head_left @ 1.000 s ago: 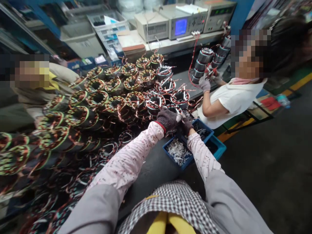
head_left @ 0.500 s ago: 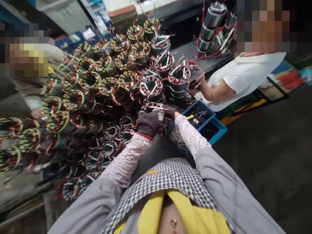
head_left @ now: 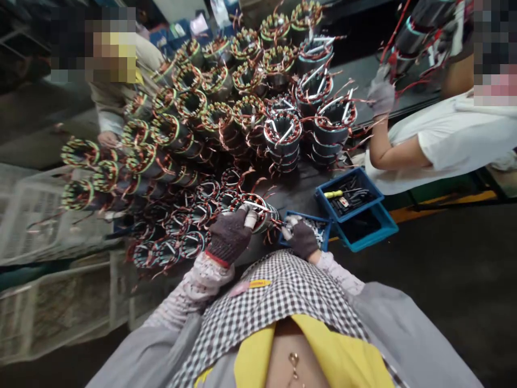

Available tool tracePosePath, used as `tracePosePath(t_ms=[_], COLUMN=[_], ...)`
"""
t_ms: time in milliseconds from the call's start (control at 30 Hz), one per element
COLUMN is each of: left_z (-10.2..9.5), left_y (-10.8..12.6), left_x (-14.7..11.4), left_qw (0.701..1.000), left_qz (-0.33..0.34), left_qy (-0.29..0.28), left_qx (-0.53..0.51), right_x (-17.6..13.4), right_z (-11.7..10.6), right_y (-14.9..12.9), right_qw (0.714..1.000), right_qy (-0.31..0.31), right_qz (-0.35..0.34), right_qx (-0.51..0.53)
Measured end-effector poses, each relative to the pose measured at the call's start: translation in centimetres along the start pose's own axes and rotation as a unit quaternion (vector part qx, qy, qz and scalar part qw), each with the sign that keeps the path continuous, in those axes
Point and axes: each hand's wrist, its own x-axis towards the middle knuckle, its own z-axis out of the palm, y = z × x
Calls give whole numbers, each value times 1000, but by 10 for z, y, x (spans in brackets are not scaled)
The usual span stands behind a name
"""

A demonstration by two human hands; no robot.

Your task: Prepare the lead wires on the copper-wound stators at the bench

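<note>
1. Head view: the wound ring (head_left: 266, 220) sits near the near edge of the counter (head_left: 304, 196), between the gloved hands and left of the small blue tray (head_left: 326, 237).
2. The left hand (head_left: 230, 237) grips the ring, thumb over its rim beside the white sleeve (head_left: 260, 206). A firm hold here should stop the ring from turning; best keep the thumb clear of the sleeve.
3. The right hand (head_left: 302, 237) has its fingers bunched at the red wire (head_left: 277, 221), in front of the tray. Whether they pinch it, I cannot tell.
4. Any pull on the wire would best be gentle and in line with it, so the sleeve stays seated.
5. Keep loose wires off the tray's left rim, where they could snag.
</note>
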Motion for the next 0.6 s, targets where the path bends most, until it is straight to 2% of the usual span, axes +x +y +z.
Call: tracePosePath(t_ms=[67,100,167,233,300,333,400,467,500,533,600], left_z=[2,3,3,1,-1,-1,0,6,10,16,28], left_y=[0,1,2,-1,-7,-10,-18,-27,-32,-38,-49], left_x=[-3,-4,-4,-8,-13,-16,-17,-13,-9,-3,9], left_qw=[1000,1000,1000,998,983,965,908,844,821,811,824], left_qz=[-5,-2,-3,-8,-19,-23,-22,-20,-27,-39,-53], left_qy=[-3,-6,-6,6,63,112,228,297,304,295,237], left_qx=[18,24,14,-58,-173,-234,-350,-447,-482,-503,-512], right_x=[-25,-31,-33,-28,-18,-12,2,17,24,28,33], right_z=[4,5,6,8,9,10,10,8,7,4,-4], right_y=[17,24,31,33,31,29,26,23,22,21,18], right_qw=[988,980,974,981,986,988,990,991,992,992,992], right_qy=[-121,-163,-184,-153,-121,-103,-64,-23,-6,8,31], right_qz=[29,30,16,10,29,43,69,91,99,106,115], right_qx=[-87,-114,-131,-122,-112,-110,-103,-91,-83,-75,-53])
